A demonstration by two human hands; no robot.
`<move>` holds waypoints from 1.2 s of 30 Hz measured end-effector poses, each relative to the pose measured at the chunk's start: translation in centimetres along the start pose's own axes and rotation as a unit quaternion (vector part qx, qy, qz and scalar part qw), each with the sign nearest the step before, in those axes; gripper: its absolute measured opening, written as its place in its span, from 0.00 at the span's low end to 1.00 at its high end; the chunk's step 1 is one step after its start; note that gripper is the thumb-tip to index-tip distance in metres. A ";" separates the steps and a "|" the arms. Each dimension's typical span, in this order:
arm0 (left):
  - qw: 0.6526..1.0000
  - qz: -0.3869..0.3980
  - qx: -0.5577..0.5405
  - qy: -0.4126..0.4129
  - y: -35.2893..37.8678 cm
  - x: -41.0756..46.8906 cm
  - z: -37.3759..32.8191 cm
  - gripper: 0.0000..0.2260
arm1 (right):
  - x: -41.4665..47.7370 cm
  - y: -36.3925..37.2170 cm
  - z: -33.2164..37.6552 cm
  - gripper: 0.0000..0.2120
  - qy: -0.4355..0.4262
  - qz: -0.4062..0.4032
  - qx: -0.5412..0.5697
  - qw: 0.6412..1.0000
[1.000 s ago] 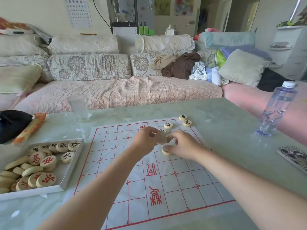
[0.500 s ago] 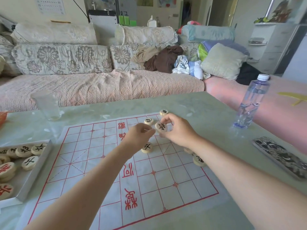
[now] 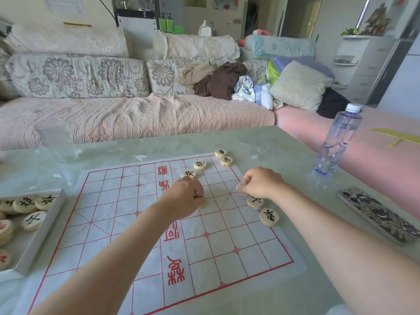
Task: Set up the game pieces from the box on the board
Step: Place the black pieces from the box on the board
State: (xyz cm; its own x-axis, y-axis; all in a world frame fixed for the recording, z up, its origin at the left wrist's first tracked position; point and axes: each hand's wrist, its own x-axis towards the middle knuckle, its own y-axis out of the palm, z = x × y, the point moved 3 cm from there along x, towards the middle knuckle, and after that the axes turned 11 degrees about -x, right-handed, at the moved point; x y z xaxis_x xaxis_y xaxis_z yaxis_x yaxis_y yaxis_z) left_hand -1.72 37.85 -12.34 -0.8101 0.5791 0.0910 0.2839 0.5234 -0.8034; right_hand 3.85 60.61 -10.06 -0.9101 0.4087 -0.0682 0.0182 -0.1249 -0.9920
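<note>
The left hand [image 3: 184, 198] is curling round a covered piece [image 3: 197, 197] mid-frame, and only a sliver of its black character is peeking out, too little to read. The right hand [image 3: 261, 184] is pinching a pale piece [image 3: 239, 187], with its face staying hidden behind the fingers. That wrist is also overlapping the top of a second piece [image 3: 255, 202]. At the left edge the box [image 3: 41, 230] is getting cut off, several discs with it. The board [image 3: 227, 258] is running off the frame at lower left.

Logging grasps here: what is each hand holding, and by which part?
Left hand pinches a black-marked xiangqi piece by its rim. Right hand: curled fingers, contents cannot be told.
</note>
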 end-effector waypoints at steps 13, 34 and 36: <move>0.997 -0.071 0.003 -0.001 -6.7 -4.1 4.1 0.11 | -4.7 -1.5 13.9 0.05 -0.183 -0.034 0.061 0.981; 0.966 -0.123 0.155 -0.167 -22.5 -21.1 23.2 0.14 | -11.9 4.8 44.3 0.13 -0.360 -0.037 -0.071 0.929; 0.965 -0.130 0.155 -0.166 -22.3 -21.5 23.5 0.16 | -11.9 5.5 45.6 0.16 -0.341 -0.069 -0.125 0.929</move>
State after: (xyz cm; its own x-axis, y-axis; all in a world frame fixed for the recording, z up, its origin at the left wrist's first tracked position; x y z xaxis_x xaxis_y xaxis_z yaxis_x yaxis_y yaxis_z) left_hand -2.71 -1.01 -10.20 -0.9676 0.1949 0.1603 -0.0755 0.3827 -0.9208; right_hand -4.14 13.84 -9.89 -0.9601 -0.2731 0.0602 -0.1003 0.1353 -0.9857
